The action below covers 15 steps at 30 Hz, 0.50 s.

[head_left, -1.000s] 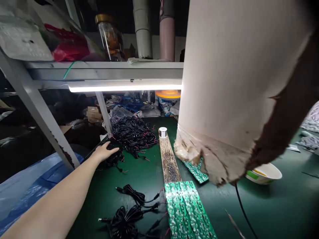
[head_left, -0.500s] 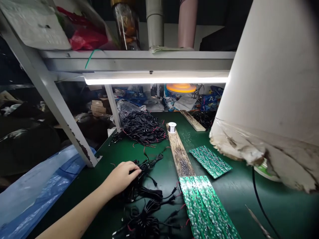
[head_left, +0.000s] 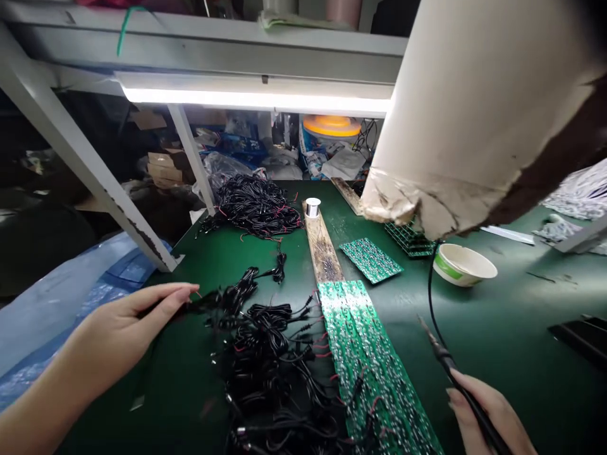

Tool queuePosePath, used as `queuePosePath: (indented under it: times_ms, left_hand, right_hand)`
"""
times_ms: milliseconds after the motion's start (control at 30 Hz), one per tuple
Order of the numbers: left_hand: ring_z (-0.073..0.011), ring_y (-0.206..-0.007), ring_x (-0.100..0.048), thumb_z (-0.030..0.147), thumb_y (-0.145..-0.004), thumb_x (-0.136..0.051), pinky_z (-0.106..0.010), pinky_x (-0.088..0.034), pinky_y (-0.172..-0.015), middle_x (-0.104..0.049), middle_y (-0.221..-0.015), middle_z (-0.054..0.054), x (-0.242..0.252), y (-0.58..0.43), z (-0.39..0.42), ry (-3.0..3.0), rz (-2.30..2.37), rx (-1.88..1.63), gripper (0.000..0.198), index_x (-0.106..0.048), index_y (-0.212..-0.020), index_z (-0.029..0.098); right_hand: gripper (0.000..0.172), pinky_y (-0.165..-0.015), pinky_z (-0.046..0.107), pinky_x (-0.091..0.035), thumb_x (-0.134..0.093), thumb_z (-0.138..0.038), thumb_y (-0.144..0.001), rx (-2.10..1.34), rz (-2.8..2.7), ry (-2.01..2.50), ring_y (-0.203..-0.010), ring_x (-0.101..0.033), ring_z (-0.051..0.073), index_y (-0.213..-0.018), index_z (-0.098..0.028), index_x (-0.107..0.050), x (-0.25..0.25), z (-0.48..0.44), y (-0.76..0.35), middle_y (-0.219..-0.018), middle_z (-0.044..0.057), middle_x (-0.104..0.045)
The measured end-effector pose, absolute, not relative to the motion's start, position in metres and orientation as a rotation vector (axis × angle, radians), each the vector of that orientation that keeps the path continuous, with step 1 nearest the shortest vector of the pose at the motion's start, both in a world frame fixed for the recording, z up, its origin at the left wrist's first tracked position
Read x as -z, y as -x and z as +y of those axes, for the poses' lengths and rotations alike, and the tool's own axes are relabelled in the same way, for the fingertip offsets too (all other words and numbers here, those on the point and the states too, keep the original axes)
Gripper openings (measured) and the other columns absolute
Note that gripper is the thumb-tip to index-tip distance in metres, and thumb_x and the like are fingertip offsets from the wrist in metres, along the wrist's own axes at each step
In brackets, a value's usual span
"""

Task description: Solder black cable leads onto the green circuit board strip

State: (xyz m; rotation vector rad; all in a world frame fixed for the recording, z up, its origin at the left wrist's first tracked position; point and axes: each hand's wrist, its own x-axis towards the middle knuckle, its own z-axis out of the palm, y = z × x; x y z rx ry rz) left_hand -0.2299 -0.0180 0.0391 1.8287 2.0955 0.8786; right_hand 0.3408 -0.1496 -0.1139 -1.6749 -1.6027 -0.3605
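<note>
the left hand [head_left: 121,322] reaches low over the counter [head_left: 156,385], its fingers [head_left: 165,294] nearly straight and slightly parted at the edge of a black cable bunch [head_left: 256,354]; whether they pinch a lead, i cannot tell. the right hand [head_left: 486,411] has its fingers [head_left: 462,404] closed round the handle of a soldering iron [head_left: 439,344]. the cables lie between the hands, light, limp and likely to snag, so the plugs look the surest place to grip. beside them runs a strip of circuit boards [head_left: 374,373], stiff but probably brittle, best held by the edges. a solder spool [head_left: 312,207] stands on a wood strip [head_left: 322,253], and a bowl [head_left: 463,264] sits further right.
</note>
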Motion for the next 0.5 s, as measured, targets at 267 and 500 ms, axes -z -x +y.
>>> queuePosePath:
  times_ms: [267,500]
  left_hand:
    - [-0.0343,-0.108,-0.076,0.065,-0.095,-0.056,-0.047,-0.064,-0.098,-0.080,-0.120,-0.004,-0.013,0.243,-0.060,-2.280,1.850,-0.408,0.041,-0.086,-0.097,0.037]
    - [-0.0276,-0.136,-0.062,0.025,-0.099,-0.057,-0.040,-0.054,-0.113,-0.064,-0.152,0.001,-0.007,0.202,-0.132,-2.599,1.426,-0.069,0.045,-0.077,-0.129,0.053]
  right_hand:
    - [0.035,-0.092,0.039,-0.060,-0.056,-0.053,-0.108,0.127,-1.545,1.611,-0.099,-0.077,0.027,-0.122,-0.025,-0.072,0.077,-0.153,-0.310,-0.113,0.007,-0.077]
    - [0.041,-0.092,0.046,-0.058,-0.061,-0.052,-0.107,-0.042,-1.406,1.628,-0.092,-0.076,0.028,-0.131,-0.020,-0.072,0.078,-0.159,-0.313,-0.112,0.011,-0.077]
